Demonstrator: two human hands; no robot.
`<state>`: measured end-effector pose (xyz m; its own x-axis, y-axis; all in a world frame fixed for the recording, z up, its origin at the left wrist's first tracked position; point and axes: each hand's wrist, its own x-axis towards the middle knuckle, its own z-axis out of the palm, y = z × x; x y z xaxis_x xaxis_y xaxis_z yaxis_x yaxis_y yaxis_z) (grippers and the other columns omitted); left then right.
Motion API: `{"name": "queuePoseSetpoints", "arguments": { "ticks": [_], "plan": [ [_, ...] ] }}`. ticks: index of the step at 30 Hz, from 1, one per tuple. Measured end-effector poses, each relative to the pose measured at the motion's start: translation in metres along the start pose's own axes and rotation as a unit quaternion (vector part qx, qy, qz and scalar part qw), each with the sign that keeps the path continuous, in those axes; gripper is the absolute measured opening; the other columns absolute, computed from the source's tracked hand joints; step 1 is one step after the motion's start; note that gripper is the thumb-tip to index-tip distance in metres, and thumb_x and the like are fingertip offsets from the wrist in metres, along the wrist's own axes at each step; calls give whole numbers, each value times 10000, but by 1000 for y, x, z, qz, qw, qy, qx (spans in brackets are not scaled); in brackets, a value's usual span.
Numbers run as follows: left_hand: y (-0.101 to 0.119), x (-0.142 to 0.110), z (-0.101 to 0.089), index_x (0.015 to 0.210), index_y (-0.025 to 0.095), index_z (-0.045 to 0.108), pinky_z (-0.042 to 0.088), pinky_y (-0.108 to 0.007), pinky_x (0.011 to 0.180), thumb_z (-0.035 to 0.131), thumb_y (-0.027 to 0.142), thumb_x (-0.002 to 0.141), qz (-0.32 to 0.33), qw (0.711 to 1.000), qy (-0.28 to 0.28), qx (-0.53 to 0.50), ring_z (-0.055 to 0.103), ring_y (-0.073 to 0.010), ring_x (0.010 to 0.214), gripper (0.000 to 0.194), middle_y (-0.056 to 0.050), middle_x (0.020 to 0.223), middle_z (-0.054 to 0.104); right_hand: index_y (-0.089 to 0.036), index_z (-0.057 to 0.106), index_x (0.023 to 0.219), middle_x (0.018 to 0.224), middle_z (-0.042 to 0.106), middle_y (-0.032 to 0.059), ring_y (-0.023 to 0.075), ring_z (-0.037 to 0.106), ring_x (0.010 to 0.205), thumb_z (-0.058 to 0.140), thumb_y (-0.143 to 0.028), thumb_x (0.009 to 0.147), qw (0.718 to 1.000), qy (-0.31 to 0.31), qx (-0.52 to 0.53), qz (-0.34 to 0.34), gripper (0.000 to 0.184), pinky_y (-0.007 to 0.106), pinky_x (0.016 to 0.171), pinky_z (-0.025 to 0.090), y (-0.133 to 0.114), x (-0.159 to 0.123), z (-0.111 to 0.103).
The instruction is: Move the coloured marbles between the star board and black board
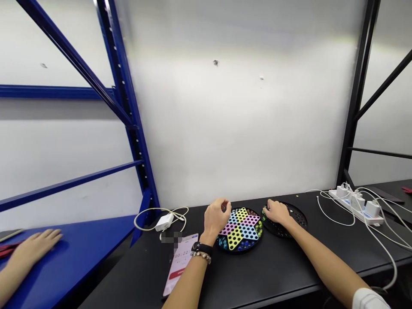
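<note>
A round Chinese checkers board [238,229] with a yellow, pink and blue star lies on the black table. Coloured marbles, among them blue [244,245] and green ones, fill the pockets around its star. Over the board's left edge is my left hand [216,219], thumb and forefinger curled into a pinch; what they hold, if anything, is hidden. My right hand [278,212] reaches over the left part of a round black tray [299,216] with holes, right of the board. Its fingers are bent down and closed together, their tips partly hidden.
A phone [182,262] showing a timer lies left of my left forearm. Behind it is a white charger [164,222] with a looped cable. A power strip [357,206] with plugs and cords stands at right. Another person's hand [38,244] rests on the blue table.
</note>
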<state>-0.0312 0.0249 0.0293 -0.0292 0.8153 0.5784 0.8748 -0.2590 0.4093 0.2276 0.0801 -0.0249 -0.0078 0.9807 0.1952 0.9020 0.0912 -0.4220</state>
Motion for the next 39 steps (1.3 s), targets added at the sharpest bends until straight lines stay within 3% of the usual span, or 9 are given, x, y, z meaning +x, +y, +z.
{"name": "queuePoseSetpoints", "arguments": {
  "ticks": [4,8,12,14,16,20,22,27,39],
  "plan": [
    [3,-1,-2,823,229,636,421,-253,658,464,347,885,5,1000,1,-9,637,-167,757,218,-9,821,705,-178,594,926,926,675,128,252,642,892,418,-338,939,990,-33,-115,-77,239,330,755,421,4,-11,17],
    [5,-1,-3,819,232,639,429,-256,661,461,355,885,6,1000,-2,-20,638,-168,746,226,-11,811,704,-199,502,680,672,588,49,188,594,678,407,-440,944,992,-10,120,-21,370,264,598,400,7,-1,14],
    [6,-1,-3,805,235,633,426,-253,658,469,342,882,12,1000,1,-25,637,-159,727,211,2,783,697,-234,343,663,506,359,-62,86,299,379,335,-527,942,840,-31,529,113,405,204,390,224,9,14,2],
    [7,-1,-3,792,235,630,427,-252,661,476,335,880,20,999,-1,-27,637,-155,720,204,8,770,694,-231,339,701,523,360,-80,62,242,363,385,-466,932,781,-53,605,146,332,186,377,168,11,17,-1],
    [7,-2,-2,789,235,629,432,-252,662,479,334,879,25,999,-7,-28,638,-153,715,201,10,763,695,-226,358,726,536,374,-83,57,250,367,441,-400,912,802,-65,569,168,267,185,386,157,12,18,1],
    [8,-2,-3,793,236,630,438,-254,656,476,339,878,30,999,-15,-30,637,-152,709,203,11,757,696,-209,467,787,675,559,-1,121,521,544,554,-462,850,962,3,252,106,275,218,494,329,10,15,8],
    [9,-2,-2,792,237,629,435,-254,651,475,338,878,36,999,-19,-32,635,-149,705,203,15,749,691,-200,533,899,857,656,74,209,635,780,580,-516,828,996,15,72,41,327,271,634,414,6,12,11],
    [8,-2,-1,788,239,631,424,-250,638,475,335,882,48,998,-14,-33,630,-143,698,207,19,742,688,-163,550,1101,1019,693,167,288,661,979,368,-425,969,990,-47,-117,-60,344,359,803,427,-3,6,18],
    [10,-3,-1,798,240,632,447,-262,678,458,364,880,34,998,-38,-35,642,-164,731,229,1,770,701,-139,560,1105,1055,667,192,308,662,968,342,-288,993,974,-51,-181,-129,286,378,796,453,-4,1,19]
  ]
}}
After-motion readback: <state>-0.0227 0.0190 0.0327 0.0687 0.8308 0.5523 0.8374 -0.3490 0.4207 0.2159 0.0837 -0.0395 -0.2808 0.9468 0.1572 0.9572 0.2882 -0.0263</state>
